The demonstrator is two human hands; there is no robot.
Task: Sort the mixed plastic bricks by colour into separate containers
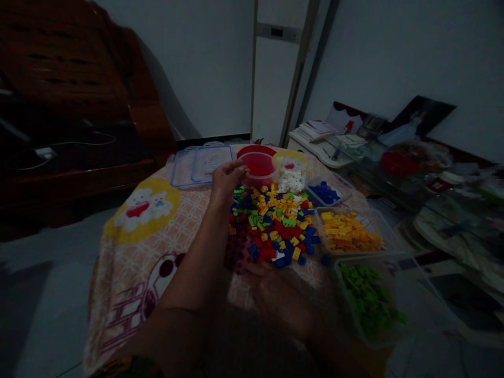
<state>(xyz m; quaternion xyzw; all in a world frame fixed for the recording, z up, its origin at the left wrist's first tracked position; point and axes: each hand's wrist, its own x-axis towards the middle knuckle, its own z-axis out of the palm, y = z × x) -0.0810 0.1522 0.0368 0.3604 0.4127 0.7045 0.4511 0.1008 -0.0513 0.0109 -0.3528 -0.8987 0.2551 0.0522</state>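
Observation:
In the head view, my left hand (227, 177) is raised at the left rim of a red bowl (258, 179), its fingers drawn together toward the thumb. Whatever they pinch, if anything, is too small and dark to make out. A loose pile of toy building bricks (275, 223) in yellow, red, blue, green and white covers the middle of the table. Low at the pile's near edge is my right hand (275, 294), back upward. Its fingers are dark and blurred, so their grip does not show. Red bricks (262, 170) lie inside the bowl.
Clear containers hold white bricks (291, 181), blue bricks (325, 193), yellow bricks (348, 232) and green bricks (368, 299) along the right side. Blue-rimmed lids (183, 168) lie at the back left. A patterned cloth (185, 231) covers the round table. A cluttered glass shelf (354, 157) stands right.

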